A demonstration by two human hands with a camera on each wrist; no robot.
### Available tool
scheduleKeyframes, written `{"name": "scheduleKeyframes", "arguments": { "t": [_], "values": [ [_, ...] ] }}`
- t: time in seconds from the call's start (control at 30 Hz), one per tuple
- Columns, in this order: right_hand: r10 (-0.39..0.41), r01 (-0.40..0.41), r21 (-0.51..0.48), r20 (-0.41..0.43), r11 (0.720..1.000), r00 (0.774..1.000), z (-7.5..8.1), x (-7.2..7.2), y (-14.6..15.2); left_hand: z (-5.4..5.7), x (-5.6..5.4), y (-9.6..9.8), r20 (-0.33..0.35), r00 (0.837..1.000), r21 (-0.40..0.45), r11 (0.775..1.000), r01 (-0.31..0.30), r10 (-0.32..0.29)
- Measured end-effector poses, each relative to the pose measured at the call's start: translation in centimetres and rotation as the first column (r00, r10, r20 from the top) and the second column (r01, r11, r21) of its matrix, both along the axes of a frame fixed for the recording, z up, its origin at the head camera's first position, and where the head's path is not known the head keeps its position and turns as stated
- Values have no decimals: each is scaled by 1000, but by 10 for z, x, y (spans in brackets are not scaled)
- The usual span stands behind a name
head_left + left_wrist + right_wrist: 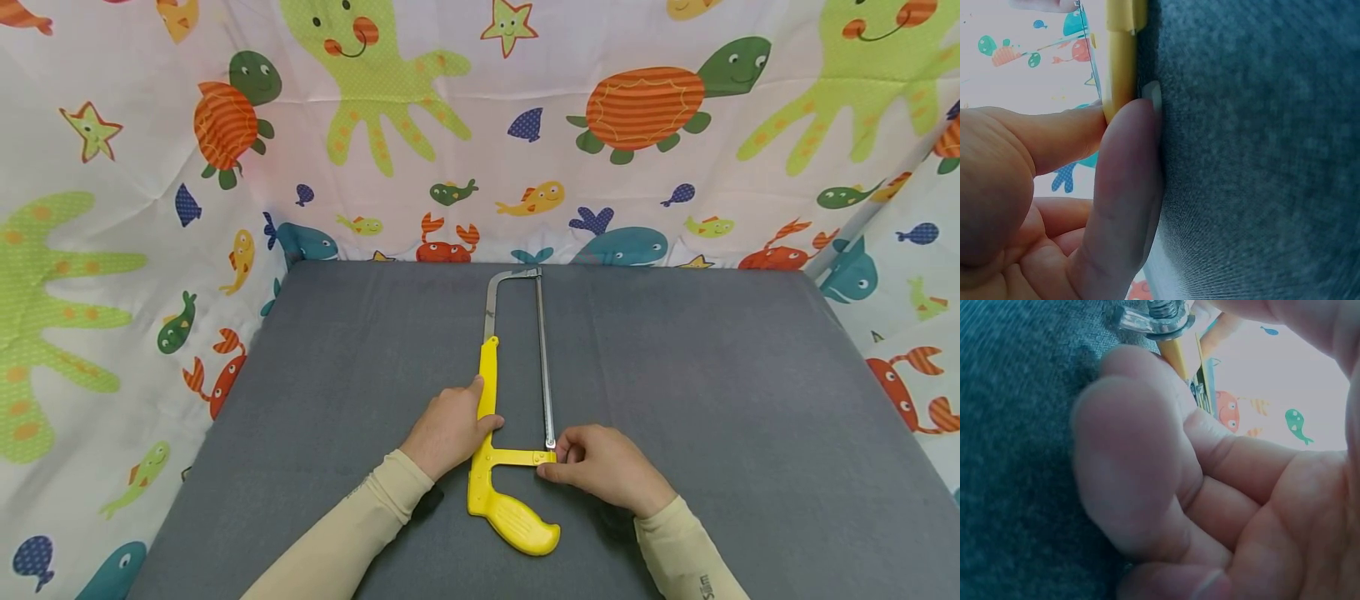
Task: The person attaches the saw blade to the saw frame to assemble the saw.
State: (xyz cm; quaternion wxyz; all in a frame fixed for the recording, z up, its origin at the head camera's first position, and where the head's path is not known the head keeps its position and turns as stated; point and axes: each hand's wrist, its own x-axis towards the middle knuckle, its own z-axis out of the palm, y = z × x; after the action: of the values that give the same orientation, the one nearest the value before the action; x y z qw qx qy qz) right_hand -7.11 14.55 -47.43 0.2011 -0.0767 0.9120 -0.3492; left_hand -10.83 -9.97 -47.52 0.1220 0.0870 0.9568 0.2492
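Note:
A hacksaw (519, 520) with a yellow frame and handle lies on the grey cloth, its handle toward me. Its metal blade (545, 367) runs along the right side, up to the silver bow at the far end. My left hand (448, 429) pinches the yellow frame (1121, 69) between thumb and fingers above the crossbar. At the crossbar's right end, my right hand (603, 467) has thumb and index finger around a silver wing nut (1154, 324) on a threaded screw. The other fingers of the right hand (1166, 456) are curled in below it.
Grey cloth (712, 375) covers the table. A white curtain (420, 200) printed with sea animals stands at the back and along both sides.

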Motion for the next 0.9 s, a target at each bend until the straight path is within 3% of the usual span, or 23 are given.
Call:
{"name": "scheduleKeyframes", "arguments": {
  "t": [0.53,0.9],
  "values": [
    [11,-10,-13,18,1000,1000,-1,1,2,-1,0,0,1,1000,11,1000,6,-6],
    [64,-65,-46,-14,997,998,-2,-1,7,-1,0,0,-18,1000,11,1000,17,-17]
  ]
}}
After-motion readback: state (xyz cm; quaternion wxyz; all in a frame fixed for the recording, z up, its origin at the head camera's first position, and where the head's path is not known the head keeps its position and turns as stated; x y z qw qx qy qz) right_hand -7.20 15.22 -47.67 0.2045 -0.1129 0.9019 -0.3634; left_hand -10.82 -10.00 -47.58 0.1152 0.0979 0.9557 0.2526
